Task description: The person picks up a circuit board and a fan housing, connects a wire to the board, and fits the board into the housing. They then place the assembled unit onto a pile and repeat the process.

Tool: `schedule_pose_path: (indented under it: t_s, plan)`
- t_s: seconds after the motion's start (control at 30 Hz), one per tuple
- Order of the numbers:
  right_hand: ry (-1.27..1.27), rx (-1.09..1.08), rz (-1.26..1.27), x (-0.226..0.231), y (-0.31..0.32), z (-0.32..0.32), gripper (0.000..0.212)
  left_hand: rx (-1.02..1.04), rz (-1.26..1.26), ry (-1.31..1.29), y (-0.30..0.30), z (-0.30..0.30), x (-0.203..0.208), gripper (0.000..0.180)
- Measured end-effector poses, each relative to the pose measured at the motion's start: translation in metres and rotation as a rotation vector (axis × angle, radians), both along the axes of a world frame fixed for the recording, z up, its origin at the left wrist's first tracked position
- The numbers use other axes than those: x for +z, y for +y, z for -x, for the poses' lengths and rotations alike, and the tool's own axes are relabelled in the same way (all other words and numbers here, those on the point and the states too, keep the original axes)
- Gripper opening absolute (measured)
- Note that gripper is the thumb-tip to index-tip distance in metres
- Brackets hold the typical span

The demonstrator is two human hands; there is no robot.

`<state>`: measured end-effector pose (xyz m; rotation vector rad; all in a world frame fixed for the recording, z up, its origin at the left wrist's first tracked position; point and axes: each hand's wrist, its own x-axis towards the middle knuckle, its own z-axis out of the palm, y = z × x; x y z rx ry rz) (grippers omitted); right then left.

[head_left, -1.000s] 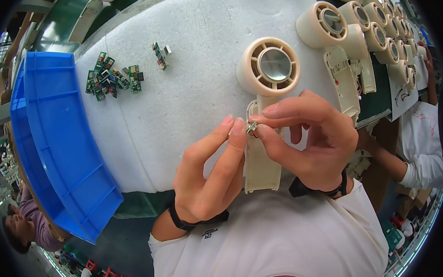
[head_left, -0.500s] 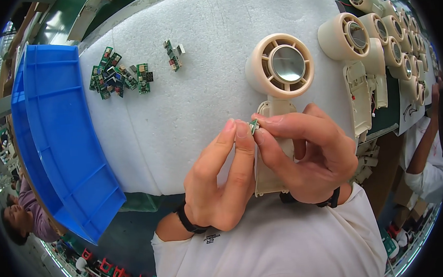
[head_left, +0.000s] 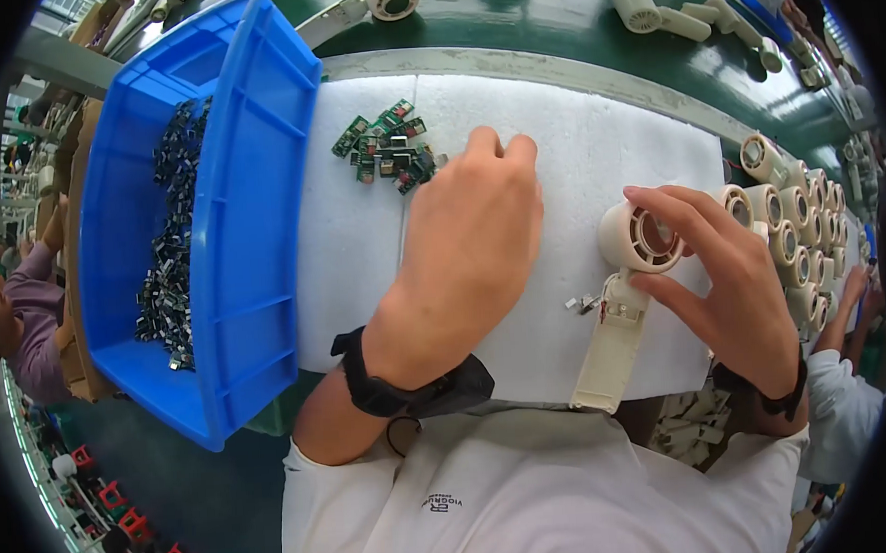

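The cream fan (head_left: pixel 617 312) has a slotted head (head_left: pixel 617 235) and long handle (head_left: pixel 605 360).

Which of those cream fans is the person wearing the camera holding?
The cream fan with the right hand around its round head; the other fans sit farther right or on the green table.

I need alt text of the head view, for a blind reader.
A person's right hand holds a cream round-headed device over a white mat; the left hand is beside piled green circuit boards, near a blue bin.
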<state>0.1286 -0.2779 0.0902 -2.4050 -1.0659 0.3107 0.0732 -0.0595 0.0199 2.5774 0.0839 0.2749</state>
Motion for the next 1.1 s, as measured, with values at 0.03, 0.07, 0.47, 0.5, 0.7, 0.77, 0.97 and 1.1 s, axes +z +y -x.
schedule_pose_path:
  t_s: [0.03, 0.07, 0.47, 0.5, 0.7, 0.77, 0.97, 1.1]
  plan:
    - [0.045, 0.024, 0.038, 0.011, 0.004, -0.009, 0.061, 0.011, 0.008, -0.024, 0.004, 0.0, -0.004, 0.023]
    - [0.1, 0.051, 0.07, 0.014, 0.009, -0.023, 0.06, -0.007, 0.112, -0.042, 0.007, -0.001, -0.01, 0.021]
    - [-0.606, -0.062, 0.225, -0.069, 0.149, -0.344, 0.06, -0.19, 0.607, -0.296, 0.012, -0.011, -0.024, 0.018]
    - [-0.746, -0.093, 0.258, -0.076, 0.156, -0.341, 0.062, -0.248, 0.539, -0.26, 0.012, -0.009, -0.025, 0.019]
    - [-0.481, 0.484, -0.156, -0.087, 0.286, -0.219, 0.068, -0.201, 0.622, -0.37, 0.02, 0.001, -0.023, 0.018]
    - [-0.489, 0.4, -0.031, -0.094, 0.299, -0.218, 0.069, -0.264, 0.681, -0.393, 0.018, -0.005, -0.025, 0.017]
    - [-0.514, 0.255, 0.202, -0.061, 0.291, -0.202, 0.069, -0.397, 0.726, -0.314, 0.024, -0.003, -0.023, 0.015]
    - [-0.119, 0.298, -0.007, 0.021, 0.187, -0.205, 0.049, -0.446, 0.886, -0.35, 0.025, 0.008, -0.009, 0.015]
